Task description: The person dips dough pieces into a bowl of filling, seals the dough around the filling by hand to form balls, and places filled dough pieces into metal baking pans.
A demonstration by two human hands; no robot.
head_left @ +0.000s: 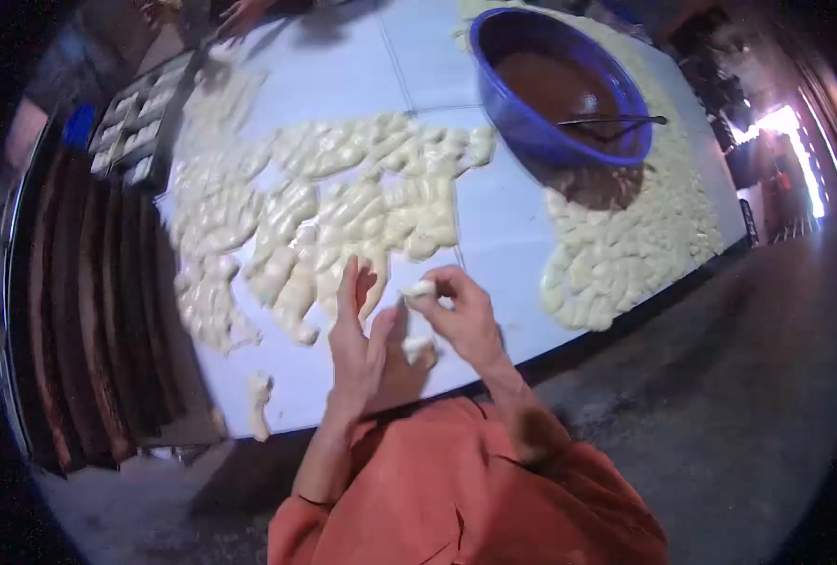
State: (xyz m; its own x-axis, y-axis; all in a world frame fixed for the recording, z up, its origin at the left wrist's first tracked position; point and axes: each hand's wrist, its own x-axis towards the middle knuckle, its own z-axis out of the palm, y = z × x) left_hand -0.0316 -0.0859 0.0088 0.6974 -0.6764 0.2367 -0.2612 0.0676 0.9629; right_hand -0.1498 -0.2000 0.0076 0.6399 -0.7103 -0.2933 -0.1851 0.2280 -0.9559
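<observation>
Here, the near edge of the table [503, 226] looks riskiest: a loose scrap [418, 351] lies just inside it, and the orange garment [456, 480] leaning close could brush it off. A lone strip [259, 407] by the near left corner runs the same risk. Beyond the scrap, the right hand [466, 315] pinches a small lump [420, 289] between thumb and fingers; soft and tacky-looking, it might smear if squeezed hard. The left hand [357, 344] has thumb and fingers apart, seemingly holding nothing, beside the pale dough [343, 212]; a stray touch could stick and drag it. That dough spreads over the middle and toward the left edge, glossy, ridged and ropy. Knobblier pieces [607, 254] line the right edge. Toward the far right corner, a round blue basin [531, 135] holds brown liquid [560, 80]; knocked, it might slop onto them.
</observation>
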